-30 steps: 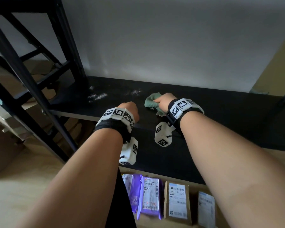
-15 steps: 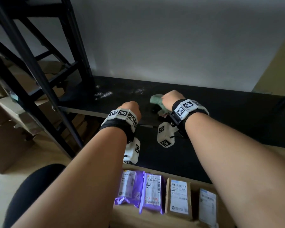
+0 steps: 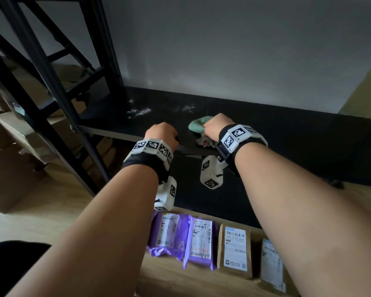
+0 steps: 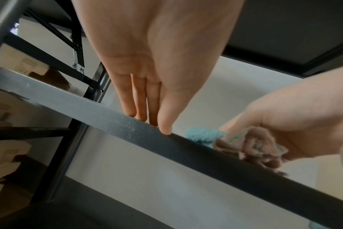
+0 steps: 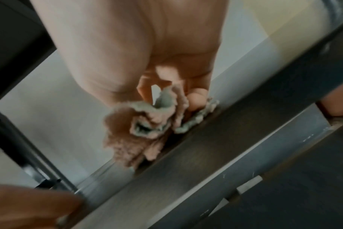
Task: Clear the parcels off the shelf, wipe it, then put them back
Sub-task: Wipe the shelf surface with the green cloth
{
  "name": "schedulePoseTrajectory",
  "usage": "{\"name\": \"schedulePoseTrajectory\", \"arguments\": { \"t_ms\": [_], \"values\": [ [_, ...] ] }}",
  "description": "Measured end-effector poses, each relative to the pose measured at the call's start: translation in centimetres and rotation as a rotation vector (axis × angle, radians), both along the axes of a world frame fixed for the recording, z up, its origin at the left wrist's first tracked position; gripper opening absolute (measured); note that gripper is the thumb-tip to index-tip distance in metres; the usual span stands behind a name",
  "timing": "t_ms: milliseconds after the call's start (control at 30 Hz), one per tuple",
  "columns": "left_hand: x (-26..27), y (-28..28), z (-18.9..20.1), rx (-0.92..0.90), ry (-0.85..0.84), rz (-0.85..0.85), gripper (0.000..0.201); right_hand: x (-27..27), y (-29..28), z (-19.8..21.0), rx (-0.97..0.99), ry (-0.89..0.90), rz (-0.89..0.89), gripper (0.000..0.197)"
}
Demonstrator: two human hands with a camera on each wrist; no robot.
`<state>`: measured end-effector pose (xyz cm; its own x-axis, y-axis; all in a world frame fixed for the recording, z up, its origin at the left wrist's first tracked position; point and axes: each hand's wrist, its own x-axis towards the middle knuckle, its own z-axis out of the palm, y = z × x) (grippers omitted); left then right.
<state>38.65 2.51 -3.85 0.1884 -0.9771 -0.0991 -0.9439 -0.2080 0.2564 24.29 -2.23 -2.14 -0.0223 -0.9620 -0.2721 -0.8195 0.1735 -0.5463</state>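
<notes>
Hands are working at the shelf [image 3: 287,133]: the right hand [image 3: 216,127] is clutching a bunched cloth [image 3: 198,126] on it, while the left hand [image 3: 162,133] is resting straight fingers [image 4: 141,99] on its front edge. Parcels [image 3: 199,241] are lying on the floor below both wrists.

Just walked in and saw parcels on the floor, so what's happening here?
A person is wiping the black shelf. Their right hand grips a green cloth on it, near white dust; the left hand rests its fingers on the front edge. Four parcels lie on the floor below.
</notes>
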Motion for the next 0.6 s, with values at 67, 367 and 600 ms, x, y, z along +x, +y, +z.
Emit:
{"name": "schedulePoseTrajectory", "arguments": {
  "t_ms": [67,367,600],
  "values": [
    [0.1,0.3,0.1,-0.009,0.013,-0.005,0.028,1.1,0.5,0.1,0.002,0.003,0.053,0.021],
    [1.3,0.9,0.5,0.018,0.038,0.053,0.033,-1.1,1.0,-0.1,-0.116,0.076,-0.127,0.042],
    [2.4,0.1,0.5,0.026,0.015,0.088,0.030,-0.5,1.0,-0.7,-0.042,0.170,-0.066,0.049]
  ]
}}
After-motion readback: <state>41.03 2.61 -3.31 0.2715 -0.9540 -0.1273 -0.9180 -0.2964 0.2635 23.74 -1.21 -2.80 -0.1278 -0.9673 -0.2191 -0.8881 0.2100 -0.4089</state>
